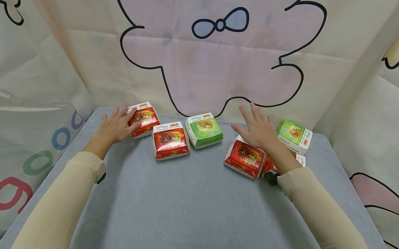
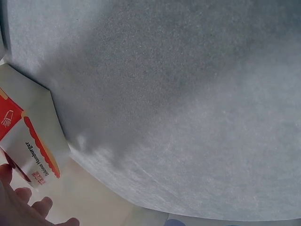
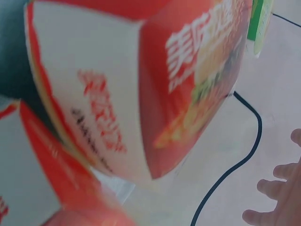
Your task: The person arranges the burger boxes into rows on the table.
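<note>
In the head view my left hand [image 1: 114, 126] spreads its fingers at the left side of a red hamburger box [image 1: 147, 118]. Whether it touches the box I cannot tell. The left wrist view has the fingers of this hand [image 2: 28, 202] beside the red and white box [image 2: 35, 150]. My right hand [image 1: 259, 131], fingers spread and holding nothing, hovers behind and above another red hamburger box [image 1: 246, 159]. Under the right forearm a further red box [image 1: 269, 165] is partly hidden. Both red boxes loom close in the right wrist view, the hand [image 3: 284, 193] apart from them.
Between the hands sit a red box [image 1: 171, 141] and a green hamburger box [image 1: 204, 130], side by side. Another green box [image 1: 294, 137] leans at the right rear. The grey table [image 1: 183, 208] ends at a printed cloth backdrop [image 1: 217, 74]; cloth walls rise on both sides.
</note>
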`<state>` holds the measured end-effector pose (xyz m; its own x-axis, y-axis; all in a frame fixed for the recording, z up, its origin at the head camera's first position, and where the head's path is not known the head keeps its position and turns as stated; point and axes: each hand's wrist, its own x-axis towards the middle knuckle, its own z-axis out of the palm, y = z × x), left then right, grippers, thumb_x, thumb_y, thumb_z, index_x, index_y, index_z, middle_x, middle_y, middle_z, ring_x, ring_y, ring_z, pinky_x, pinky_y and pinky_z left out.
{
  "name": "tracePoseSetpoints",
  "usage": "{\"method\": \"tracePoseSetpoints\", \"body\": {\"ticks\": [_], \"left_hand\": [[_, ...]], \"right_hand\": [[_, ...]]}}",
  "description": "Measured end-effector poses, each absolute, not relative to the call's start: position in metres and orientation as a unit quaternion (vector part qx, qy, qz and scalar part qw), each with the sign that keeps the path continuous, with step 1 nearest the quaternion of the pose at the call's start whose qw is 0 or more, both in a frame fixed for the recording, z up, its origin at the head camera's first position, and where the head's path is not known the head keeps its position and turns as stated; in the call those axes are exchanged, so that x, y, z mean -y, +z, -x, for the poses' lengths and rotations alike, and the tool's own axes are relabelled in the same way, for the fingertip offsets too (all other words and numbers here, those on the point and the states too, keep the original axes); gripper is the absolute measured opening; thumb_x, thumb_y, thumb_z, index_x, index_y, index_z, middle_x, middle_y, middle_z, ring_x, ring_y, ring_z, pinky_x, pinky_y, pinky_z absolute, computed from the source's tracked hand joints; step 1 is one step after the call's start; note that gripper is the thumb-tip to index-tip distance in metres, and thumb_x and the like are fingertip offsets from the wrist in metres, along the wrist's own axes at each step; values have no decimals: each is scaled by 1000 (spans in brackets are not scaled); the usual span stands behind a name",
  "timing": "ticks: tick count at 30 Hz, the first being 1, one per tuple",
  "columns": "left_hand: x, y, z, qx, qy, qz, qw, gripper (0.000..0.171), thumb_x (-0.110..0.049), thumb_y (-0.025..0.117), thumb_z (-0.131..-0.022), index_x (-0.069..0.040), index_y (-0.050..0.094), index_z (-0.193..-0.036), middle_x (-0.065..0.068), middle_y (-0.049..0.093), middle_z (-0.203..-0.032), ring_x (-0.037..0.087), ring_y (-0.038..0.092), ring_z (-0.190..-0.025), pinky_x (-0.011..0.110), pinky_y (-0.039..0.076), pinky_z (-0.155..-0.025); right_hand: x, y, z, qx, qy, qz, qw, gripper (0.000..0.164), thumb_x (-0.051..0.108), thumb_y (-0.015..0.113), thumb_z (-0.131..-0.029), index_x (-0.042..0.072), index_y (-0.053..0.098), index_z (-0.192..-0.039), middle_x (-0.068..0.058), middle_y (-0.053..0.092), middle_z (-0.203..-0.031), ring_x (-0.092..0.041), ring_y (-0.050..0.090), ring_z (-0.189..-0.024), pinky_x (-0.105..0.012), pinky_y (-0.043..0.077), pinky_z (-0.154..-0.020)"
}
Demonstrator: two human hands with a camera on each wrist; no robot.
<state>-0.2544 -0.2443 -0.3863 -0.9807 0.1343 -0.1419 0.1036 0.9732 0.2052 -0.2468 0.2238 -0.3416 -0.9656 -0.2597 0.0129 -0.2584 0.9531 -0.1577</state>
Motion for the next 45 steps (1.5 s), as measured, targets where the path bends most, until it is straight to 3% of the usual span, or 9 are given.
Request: {"method": "tracePoseSetpoints", "body": {"ticks": [8,14,25,30,35,45], "left_hand": [[245,-391,258,-984,144,-53,95,84,-65,32,-99,-13,7,-160,25,-2,-163,53,9,-145,77,6,-107],[245,-394,260,-979,178,-47,93,85,-61,36,-100,-9,7,-160,28,0,-162,51,12,-145,75,12,-108],[243,-393,262,-970,217,-27,104,87,-62,39,-99,-9,8,-160,30,-6,-161,60,15,-139,74,19,-106],[241,-395,264,-971,218,-27,94,86,-60,42,-99,-8,11,-160,31,-1,-160,57,15,-141,73,20,-107],[239,-394,263,-973,214,-27,79,84,-57,45,-100,-6,16,-159,32,4,-158,55,16,-141,73,19,-107],[234,-394,264,-975,210,-32,72,83,-57,47,-99,-6,19,-158,31,11,-155,52,28,-132,69,30,-106]], "right_hand": [[-211,-344,249,-979,-147,142,17,80,68,35,-97,26,10,-161,-15,1,-166,-40,11,-150,-70,10,-111],[-199,-346,251,-969,-196,152,26,82,68,40,-96,29,10,-161,-13,4,-166,-41,13,-149,-71,10,-111],[-177,-350,251,-944,-285,150,68,80,66,46,-95,37,10,-160,-8,2,-167,-41,14,-149,-73,18,-108],[-167,-352,253,-933,-314,159,71,82,65,50,-94,34,13,-160,-8,4,-167,-31,9,-151,-69,20,-111],[-156,-354,257,-926,-326,177,65,81,61,53,-95,30,16,-160,-10,7,-166,-31,10,-151,-68,21,-111],[-131,-355,262,-918,-333,207,61,78,54,54,-96,26,20,-160,-12,14,-165,-31,16,-150,-62,21,-114]]}}
